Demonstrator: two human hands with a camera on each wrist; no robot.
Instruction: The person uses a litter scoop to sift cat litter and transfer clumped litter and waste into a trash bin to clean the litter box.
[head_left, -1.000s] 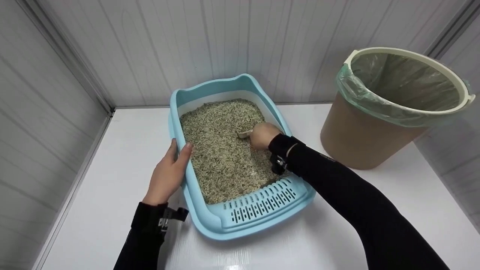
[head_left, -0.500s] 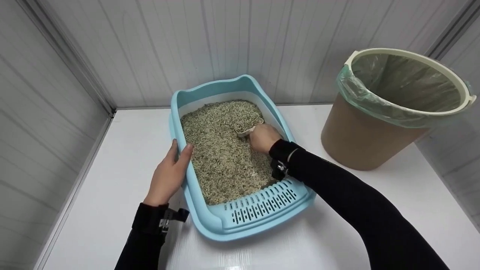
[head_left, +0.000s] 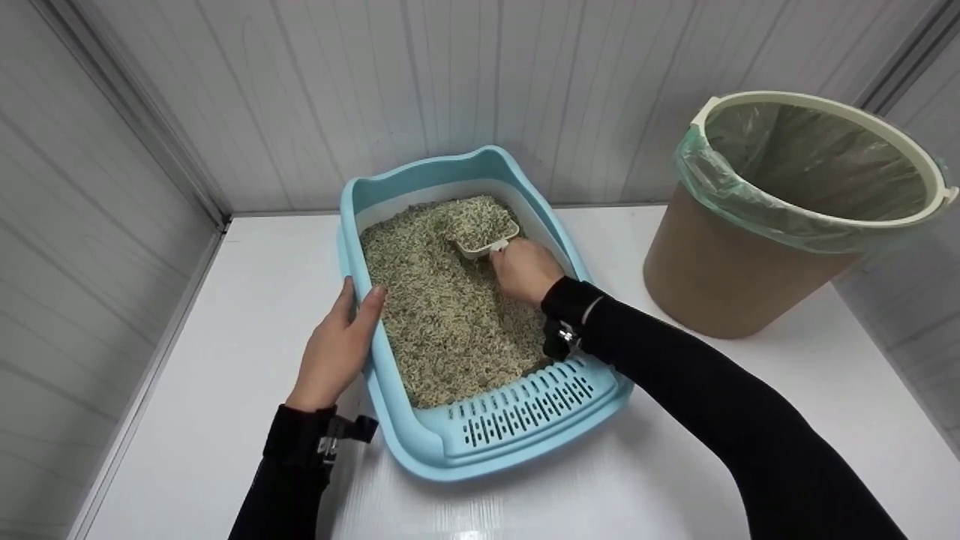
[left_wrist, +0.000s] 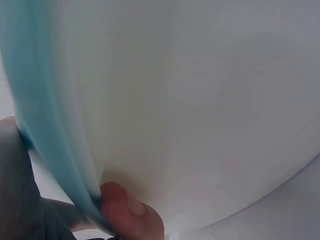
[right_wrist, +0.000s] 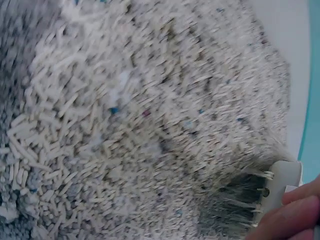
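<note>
A blue litter box [head_left: 377,330] with a white inner wall stands on the table, filled with pale pellet litter [head_left: 435,322]. My left hand [head_left: 336,346] grips its left rim; the left wrist view shows the thumb [left_wrist: 131,212] on one side of the rim and fingers on the other. In my right hand [head_left: 529,271] is the handle of a cream litter scoop [head_left: 489,248], inside the box near its right wall. The scoop is heaped with litter. In the right wrist view the scoop's back edge [right_wrist: 281,187] shows beside a dark hollow, with pellets blurred around it.
A brown trash bin [head_left: 739,262] lined with a translucent green bag [head_left: 720,180] stands to the right of the box. White panel walls [head_left: 450,90] rise behind and at both sides. The box's slotted front ledge [head_left: 525,405] faces me.
The scoop, earlier mostly buried in the litter, has come up to the surface with a heap of pellets. My right hand has moved slightly. My left hand stays on the rim.
</note>
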